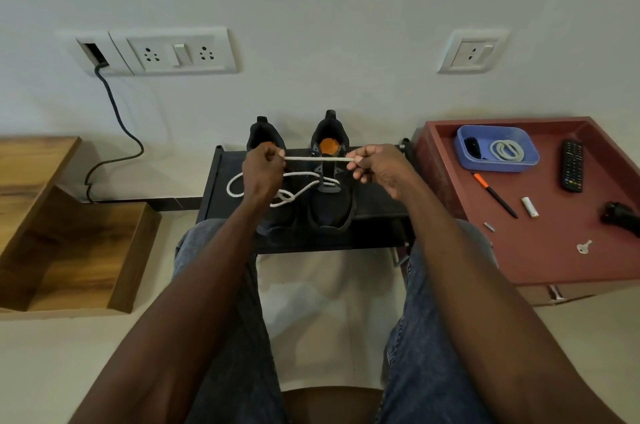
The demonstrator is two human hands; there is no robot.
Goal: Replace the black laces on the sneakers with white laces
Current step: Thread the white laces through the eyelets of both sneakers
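Note:
Two dark sneakers stand side by side on a low black rack point(374, 209), toes toward me. My left hand point(263, 169) hides most of the left sneaker point(265, 132). The right sneaker point(330, 195) shows an orange insole. A white lace point(317, 159) is stretched taut between my two hands above the shoes. My left hand grips one end of that stretch and my right hand point(375, 167) pinches the other. The rest of the lace hangs in loops over the left shoe and runs into the lower eyelets of the right shoe.
A red-brown tray table point(540, 250) at the right holds a blue tub point(497, 148) with a coiled white lace and something black, a remote point(573, 165), a pen point(494, 194), a key and small items. A wooden shelf unit point(69, 250) stands at the left. A cable hangs from the wall.

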